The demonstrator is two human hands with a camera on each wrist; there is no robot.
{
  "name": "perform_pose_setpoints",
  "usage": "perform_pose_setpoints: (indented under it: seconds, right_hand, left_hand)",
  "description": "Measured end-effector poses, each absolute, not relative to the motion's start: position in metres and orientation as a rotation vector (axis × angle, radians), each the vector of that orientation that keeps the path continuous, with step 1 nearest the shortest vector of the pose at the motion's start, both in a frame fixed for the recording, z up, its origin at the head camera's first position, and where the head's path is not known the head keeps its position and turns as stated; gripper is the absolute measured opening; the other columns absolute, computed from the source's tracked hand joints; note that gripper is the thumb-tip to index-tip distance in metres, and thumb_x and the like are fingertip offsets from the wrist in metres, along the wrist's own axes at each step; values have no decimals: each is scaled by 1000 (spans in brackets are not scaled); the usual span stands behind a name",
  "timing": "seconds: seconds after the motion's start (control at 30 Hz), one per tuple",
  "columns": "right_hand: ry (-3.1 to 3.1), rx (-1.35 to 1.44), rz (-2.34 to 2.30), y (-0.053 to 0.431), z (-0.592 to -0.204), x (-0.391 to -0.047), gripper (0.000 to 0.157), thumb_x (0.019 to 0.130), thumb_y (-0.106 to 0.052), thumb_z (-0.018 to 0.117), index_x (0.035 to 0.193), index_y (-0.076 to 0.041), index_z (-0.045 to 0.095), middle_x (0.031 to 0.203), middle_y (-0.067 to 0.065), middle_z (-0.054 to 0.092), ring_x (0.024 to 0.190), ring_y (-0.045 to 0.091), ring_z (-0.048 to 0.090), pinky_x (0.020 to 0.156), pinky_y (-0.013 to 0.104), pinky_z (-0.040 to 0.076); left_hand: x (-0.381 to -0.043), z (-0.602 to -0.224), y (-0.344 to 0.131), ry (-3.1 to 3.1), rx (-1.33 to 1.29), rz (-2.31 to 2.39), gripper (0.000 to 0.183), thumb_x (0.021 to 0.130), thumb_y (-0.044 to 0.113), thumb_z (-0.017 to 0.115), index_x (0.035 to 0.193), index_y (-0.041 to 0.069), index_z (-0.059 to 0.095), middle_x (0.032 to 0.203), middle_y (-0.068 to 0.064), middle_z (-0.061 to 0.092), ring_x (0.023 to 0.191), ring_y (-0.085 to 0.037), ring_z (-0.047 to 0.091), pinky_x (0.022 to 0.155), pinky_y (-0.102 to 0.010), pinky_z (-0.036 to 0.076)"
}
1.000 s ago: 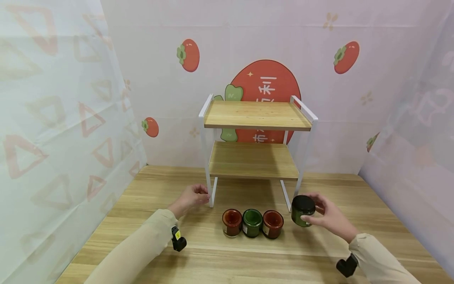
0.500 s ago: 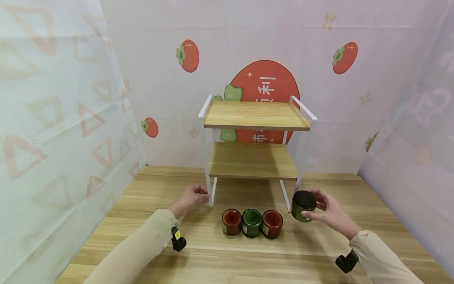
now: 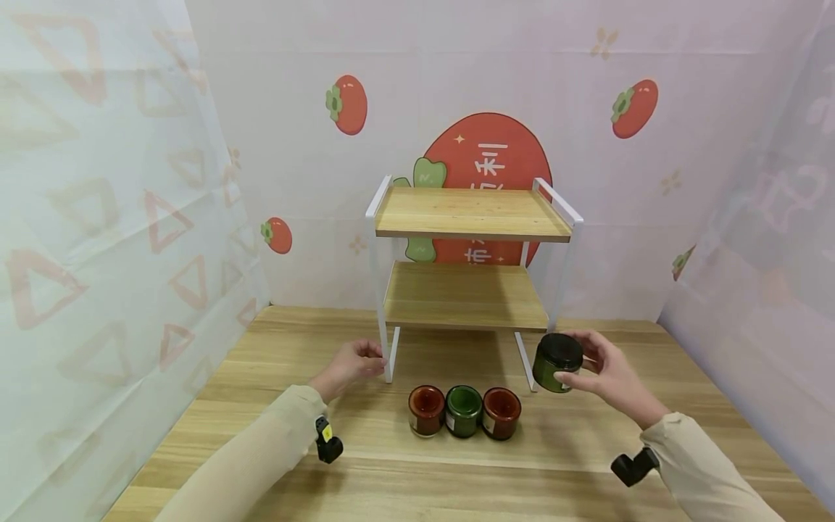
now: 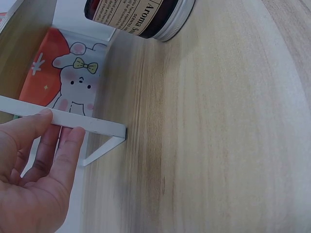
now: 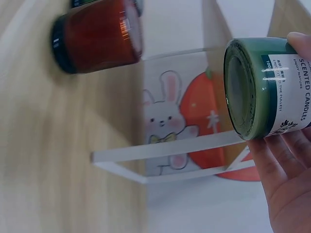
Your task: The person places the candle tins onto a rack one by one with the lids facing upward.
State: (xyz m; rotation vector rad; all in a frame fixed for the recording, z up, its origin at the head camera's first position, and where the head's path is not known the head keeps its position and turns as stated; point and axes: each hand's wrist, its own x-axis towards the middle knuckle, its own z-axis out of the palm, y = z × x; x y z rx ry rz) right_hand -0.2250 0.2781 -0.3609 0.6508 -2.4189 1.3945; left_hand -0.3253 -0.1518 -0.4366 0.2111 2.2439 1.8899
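Right hand (image 3: 609, 373) grips lidded green jar (image 5: 265, 92), held above bench (image 3: 365, 471) beside right front leg (image 5: 170, 147) of shelf rack (image 3: 470, 214); can't tell if jar and leg touch. Left hand (image 3: 350, 365) pinches left front leg (image 4: 99, 124). Row on bench before rack: left red jar (image 3: 427, 417), middle green jar (image 3: 464, 415), right red jar (image 3: 501, 418).

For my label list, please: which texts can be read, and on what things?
"SCENTED CANDLES": held green jar
"ENJOY NATURE": same jar
"ENJOY … THE FULLEST": same jar
"Aroma": leftmost red jar
"SCENTED": same red jar
"利": backdrop
Other print: too small, blurred or hidden.
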Motion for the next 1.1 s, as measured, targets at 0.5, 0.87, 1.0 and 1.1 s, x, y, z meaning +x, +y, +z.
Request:
perform_pose_setpoints:
  seconds: [0.5, 0.87, 1.0, 1.1]
  right_hand:
    - [-2358, 757, 1405, 260, -309, -232, 54, 79, 5, 75, 127, 8, 50, 114, -19, 59, 99, -5, 62, 84, 11, 51]
    - [-2264, 857, 1507, 233, -251, -237, 53, 80, 7, 74, 128, -2, 54, 114, -7, 64, 91, 5, 67, 74, 18, 57]
    - [-2284, 832, 1497, 218, -228, -239, 52, 81, 2, 74, 129, -3, 54, 114, -6, 64, 91, 6, 67, 72, 18, 57]
    - [-2300, 813, 1480, 208, -212, -241, 53, 82, -2, 75, 130, -2, 53, 114, -5, 63, 96, 5, 66, 74, 18, 57]
  left_hand:
    - [-325, -437, -151, 2215, 212, 1919, 15, 88, -6, 63, 100, -6, 56, 86, -6, 59, 78, -14, 63, 75, -27, 59]
    - [-325, -436, -152, 2213, 256, 1907, 23, 89, -4, 63, 106, -13, 52, 88, -7, 59, 80, -14, 63, 79, -30, 59]
    - [-324, -436, -152, 2207, 242, 1914, 22, 89, -5, 64, 106, -12, 52, 89, -7, 59, 80, -13, 63, 79, -29, 59]
    - [-324, -436, -151, 2216, 230, 1911, 19, 88, -6, 64, 103, -10, 54, 89, -7, 59, 80, -14, 63, 78, -28, 59]
